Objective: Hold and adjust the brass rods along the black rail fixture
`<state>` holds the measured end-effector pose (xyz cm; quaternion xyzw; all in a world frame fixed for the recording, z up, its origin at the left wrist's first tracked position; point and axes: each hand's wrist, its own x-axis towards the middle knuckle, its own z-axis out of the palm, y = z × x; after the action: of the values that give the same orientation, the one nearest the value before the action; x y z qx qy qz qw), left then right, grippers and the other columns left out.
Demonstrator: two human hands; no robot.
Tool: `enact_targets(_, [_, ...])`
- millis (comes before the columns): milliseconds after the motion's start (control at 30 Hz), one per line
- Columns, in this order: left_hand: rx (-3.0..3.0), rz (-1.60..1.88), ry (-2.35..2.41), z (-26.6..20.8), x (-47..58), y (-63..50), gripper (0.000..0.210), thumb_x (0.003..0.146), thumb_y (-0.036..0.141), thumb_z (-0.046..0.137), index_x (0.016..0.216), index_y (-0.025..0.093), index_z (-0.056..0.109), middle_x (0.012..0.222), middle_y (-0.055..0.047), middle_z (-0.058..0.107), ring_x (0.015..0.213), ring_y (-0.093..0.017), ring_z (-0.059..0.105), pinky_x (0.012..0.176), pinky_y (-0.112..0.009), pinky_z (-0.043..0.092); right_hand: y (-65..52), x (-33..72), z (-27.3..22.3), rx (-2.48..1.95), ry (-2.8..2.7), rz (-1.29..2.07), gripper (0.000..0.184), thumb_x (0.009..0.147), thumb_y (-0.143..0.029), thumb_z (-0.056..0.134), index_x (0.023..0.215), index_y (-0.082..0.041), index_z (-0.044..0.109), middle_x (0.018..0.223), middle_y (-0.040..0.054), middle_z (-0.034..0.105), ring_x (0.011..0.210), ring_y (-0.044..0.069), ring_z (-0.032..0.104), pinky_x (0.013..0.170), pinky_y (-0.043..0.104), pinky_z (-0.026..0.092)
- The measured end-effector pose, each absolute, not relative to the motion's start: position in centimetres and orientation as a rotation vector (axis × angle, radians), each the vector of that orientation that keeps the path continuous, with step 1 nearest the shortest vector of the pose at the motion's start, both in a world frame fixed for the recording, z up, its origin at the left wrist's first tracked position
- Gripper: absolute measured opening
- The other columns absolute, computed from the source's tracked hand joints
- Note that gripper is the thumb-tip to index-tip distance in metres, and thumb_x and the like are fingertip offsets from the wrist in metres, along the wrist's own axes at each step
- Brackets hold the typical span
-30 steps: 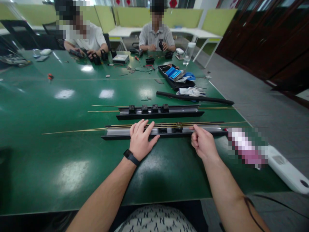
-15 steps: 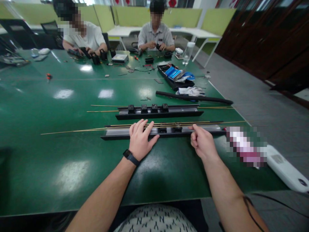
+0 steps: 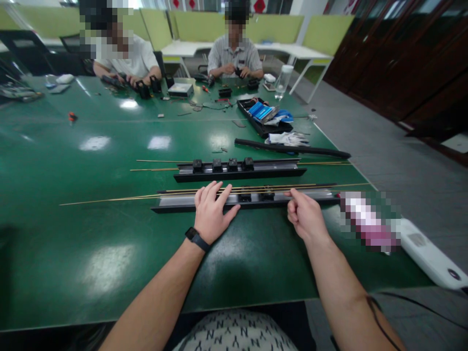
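My left hand (image 3: 213, 212) lies palm down with fingers spread across the nearer black channel (image 3: 175, 209), its fingertips on the thin brass-coloured rods (image 3: 252, 188). My right hand (image 3: 306, 213) is closed at the channel's right part, index finger stretched toward the rods and the other fingers curled. Whatever may be in its pinch is hidden. Between my hands, two small black blocks (image 3: 268, 195) sit in the channel. Several rods run lengthwise along it and stick out past both ends.
Behind lies a second channel (image 3: 237, 174) with black blocks and rods. Farther back are a black tube (image 3: 292, 148), white gloves (image 3: 288, 139) and a black tray (image 3: 252, 122). A white device (image 3: 426, 253) lies at right. Two people (image 3: 236, 56) handle black parts across the table.
The view has shifted very slightly. Both hands keep the same pose on the nearer channel, and the rods and blocks stay where they were.
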<state>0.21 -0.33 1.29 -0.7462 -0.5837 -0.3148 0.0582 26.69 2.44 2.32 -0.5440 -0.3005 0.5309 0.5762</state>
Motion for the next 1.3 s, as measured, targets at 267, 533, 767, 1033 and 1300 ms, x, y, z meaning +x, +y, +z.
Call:
enact_targets(267, [-2.262, -0.964, -1.763, 1.24, 0.21, -0.33, 0.051, 0.092, 0.048, 0.066, 0.138, 0.026, 0.061, 0.143, -0.012, 0.060, 0.140, -0.032, 0.048, 0.119, -0.052, 0.029, 2.29, 26.59, 2.61, -1.259, -0.721, 1.246, 0.031, 0.082, -0.043, 0.078, 0.088, -0.014, 0.070, 0.043, -0.0073, 0.047, 0.029, 0.005, 0.030, 0.029, 0.016, 0.018])
enact_targets(533, [-2.259, -0.959, -1.758, 1.24, 0.23, -0.31, 0.051, 0.092, 0.047, 0.066, 0.138, 0.026, 0.061, 0.143, -0.013, 0.060, 0.141, -0.032, 0.048, 0.119, -0.052, 0.029, 2.19, 26.54, 2.79, -1.271, -0.721, 1.249, 0.031, 0.081, -0.044, 0.078, 0.089, -0.015, 0.069, 0.044, -0.0074, 0.047, 0.030, 0.005, 0.030, 0.029, 0.016, 0.019])
enact_targets(767, [-2.263, -0.965, -1.759, 1.17, 0.19, -0.29, 0.051, 0.092, 0.048, 0.065, 0.139, 0.027, 0.061, 0.143, -0.013, 0.060, 0.141, -0.033, 0.048, 0.119, -0.053, 0.029, 2.19, 26.57, 2.74, -1.274, -0.730, 1.249, 0.032, 0.081, -0.046, 0.078, 0.088, -0.016, 0.068, 0.044, -0.0075, 0.047, 0.029, 0.004, 0.030, 0.029, 0.015, 0.019])
enact_targets(1033, [-2.266, -0.965, -1.765, 1.21, 0.19, -0.27, 0.051, 0.092, 0.047, 0.065, 0.138, 0.026, 0.061, 0.143, -0.013, 0.060, 0.141, -0.033, 0.048, 0.119, -0.052, 0.029, 2.22, 26.57, 2.82, -1.280, -0.725, 1.254, 0.032, 0.081, -0.046, 0.078, 0.087, -0.017, 0.066, 0.044, -0.0079, 0.047, 0.028, 0.005, 0.030, 0.029, 0.016, 0.019])
enact_targets(1300, [-2.267, -0.951, -1.758, 1.27, 0.14, -0.30, 0.051, 0.093, 0.049, 0.064, 0.139, 0.025, 0.061, 0.143, -0.013, 0.060, 0.141, -0.032, 0.048, 0.119, -0.052, 0.029, 2.28, 26.69, 2.60, -1.284, -0.720, 1.255, 0.033, 0.081, -0.047, 0.077, 0.089, -0.016, 0.067, 0.044, -0.0079, 0.047, 0.028, 0.004, 0.029, 0.028, 0.016, 0.018])
